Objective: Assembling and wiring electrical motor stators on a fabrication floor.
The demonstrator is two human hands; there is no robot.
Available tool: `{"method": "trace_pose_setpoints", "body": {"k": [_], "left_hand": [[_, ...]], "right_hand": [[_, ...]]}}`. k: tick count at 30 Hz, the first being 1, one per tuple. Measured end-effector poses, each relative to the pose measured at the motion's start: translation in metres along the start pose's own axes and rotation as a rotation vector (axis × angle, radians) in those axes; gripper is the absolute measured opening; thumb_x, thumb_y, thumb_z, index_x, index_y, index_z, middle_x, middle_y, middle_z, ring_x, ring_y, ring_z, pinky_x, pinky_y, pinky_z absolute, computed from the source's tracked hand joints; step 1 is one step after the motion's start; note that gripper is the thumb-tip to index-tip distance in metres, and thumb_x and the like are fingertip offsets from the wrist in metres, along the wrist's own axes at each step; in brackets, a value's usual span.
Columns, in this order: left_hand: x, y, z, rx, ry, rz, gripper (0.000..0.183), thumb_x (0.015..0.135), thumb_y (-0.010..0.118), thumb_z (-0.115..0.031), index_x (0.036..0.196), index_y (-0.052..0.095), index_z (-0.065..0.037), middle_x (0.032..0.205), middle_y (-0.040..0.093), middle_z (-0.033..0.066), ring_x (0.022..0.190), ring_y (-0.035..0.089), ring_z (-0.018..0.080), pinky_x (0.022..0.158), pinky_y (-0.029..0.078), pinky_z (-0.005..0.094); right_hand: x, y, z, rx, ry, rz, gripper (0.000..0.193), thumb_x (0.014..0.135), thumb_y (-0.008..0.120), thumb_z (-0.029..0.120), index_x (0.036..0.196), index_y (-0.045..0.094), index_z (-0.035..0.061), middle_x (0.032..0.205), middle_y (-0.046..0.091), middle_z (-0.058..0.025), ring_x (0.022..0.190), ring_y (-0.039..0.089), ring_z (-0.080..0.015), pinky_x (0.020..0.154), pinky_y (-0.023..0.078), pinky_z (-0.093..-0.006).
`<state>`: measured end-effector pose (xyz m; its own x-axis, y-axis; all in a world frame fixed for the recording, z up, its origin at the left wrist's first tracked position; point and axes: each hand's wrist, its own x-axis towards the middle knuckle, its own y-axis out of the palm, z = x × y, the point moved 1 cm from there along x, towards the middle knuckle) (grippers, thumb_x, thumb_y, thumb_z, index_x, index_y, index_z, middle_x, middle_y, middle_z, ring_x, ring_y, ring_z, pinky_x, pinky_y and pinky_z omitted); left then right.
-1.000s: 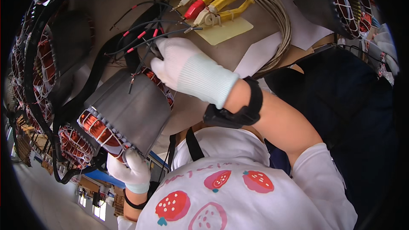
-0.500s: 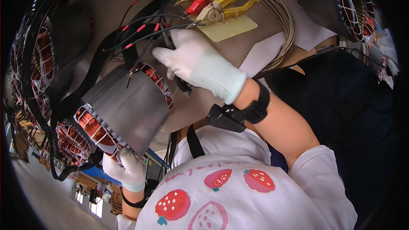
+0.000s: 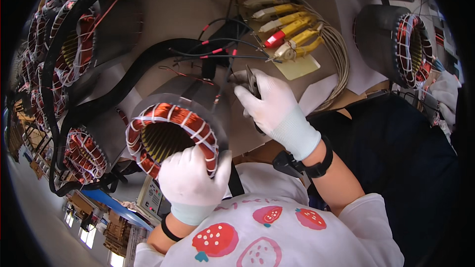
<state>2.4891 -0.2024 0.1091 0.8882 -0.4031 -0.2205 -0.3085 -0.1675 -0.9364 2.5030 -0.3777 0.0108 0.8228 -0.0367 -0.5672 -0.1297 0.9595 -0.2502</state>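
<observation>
A motor stator [image 3: 203, 100] with a grey steel body lies in front of me. Its end of orange-red copper windings [image 3: 170, 112], laced with white cord, faces me. My left hand [image 3: 190, 180], in a white glove, grips the near rim, fingers bent at the bore and thumb outside. My right hand [image 3: 271, 106], also gloved, is closed around a pair of pliers [image 3: 252, 81]; the lower part of the tool is mostly hidden by the palm. Beside it, thin black leads with red bands [image 3: 217, 57] spread over the table.
Several yellow, white and red clips [image 3: 292, 32] lie on a coil of beige cable [image 3: 341, 59], near a yellow note [image 3: 298, 67]. Another stator [image 3: 383, 39] stands at the far right. More wound stators [image 3: 86, 153] and a thick black cable sleeve [image 3: 118, 86] occupy the left.
The stator has turned so that its open end faces me. My left hand has shifted from its lower left to the near rim. My right hand keeps the pliers, now farther right in view.
</observation>
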Motion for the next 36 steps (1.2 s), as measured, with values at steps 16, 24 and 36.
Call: {"method": "trace_pose_setpoints", "body": {"k": [16, 24, 36], "left_hand": [[0.118, -0.047, 0.096, -0.45, 0.021, 0.135, 0.022, 0.084, 0.063, -0.005, 0.105, 0.068, 0.001, 0.097, 0.068, 0.0156, 0.084, 0.065, 0.0258, 0.078, 0.051, 0.0304], [0.144, -0.019, 0.121, -0.613, -0.363, 0.444, 0.022, 0.089, 0.063, -0.009, 0.106, 0.066, 0.004, 0.088, 0.069, 0.007, 0.081, 0.063, 0.0108, 0.077, 0.05, 0.0256], [0.136, -0.004, 0.134, -0.727, -0.44, 0.357, 0.03, 0.091, 0.061, -0.014, 0.114, 0.064, 0.005, 0.09, 0.069, 0.0072, 0.081, 0.064, 0.0101, 0.076, 0.051, 0.0252]], "right_hand": [[0.025, 0.013, 0.038, 0.553, -0.051, 0.082, 0.032, 0.095, 0.06, 0.014, 0.124, 0.066, 0.0043, 0.072, 0.053, 0.0049, 0.068, 0.044, -0.0015, 0.065, 0.041, -0.0207], [0.064, 0.001, 0.08, 0.031, -0.119, 0.116, 0.027, 0.094, 0.06, 0.012, 0.116, 0.068, -0.0011, 0.09, 0.064, -0.0009, 0.084, 0.055, -0.0067, 0.08, 0.045, -0.0222], [0.076, 0.014, 0.07, -0.166, -0.487, 0.12, 0.037, 0.089, 0.056, 0.004, 0.124, 0.065, 0.0107, 0.115, 0.067, -0.0177, 0.108, 0.064, -0.0339, 0.091, 0.052, -0.0404]]}}
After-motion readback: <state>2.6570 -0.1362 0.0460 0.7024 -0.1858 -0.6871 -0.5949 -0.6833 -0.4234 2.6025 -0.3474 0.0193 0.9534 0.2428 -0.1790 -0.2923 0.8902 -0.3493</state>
